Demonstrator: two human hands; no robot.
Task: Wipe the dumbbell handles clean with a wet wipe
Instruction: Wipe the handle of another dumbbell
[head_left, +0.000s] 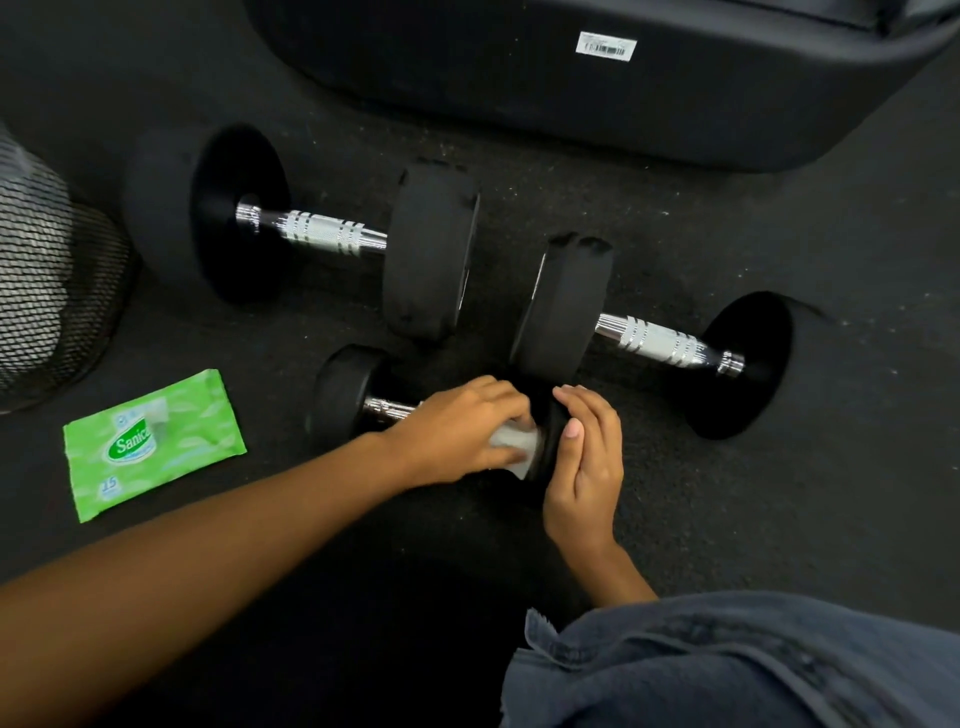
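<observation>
Faded blue denim cloth (727, 665) lies lowest in view, and just above it the right hand (587, 467) curls around one black rubber end of the small dumbbell (343, 395). The left hand (462, 431) grips a white wet wipe (514, 441) wrapped on its shiny metal handle. Behind, on the speckled black floor (779, 519), lie the left big dumbbell (332, 231) and the right big dumbbell (654, 340), both with ribbed chrome handles and round matte heads.

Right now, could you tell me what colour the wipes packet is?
The wipes packet is green; head view.
</observation>
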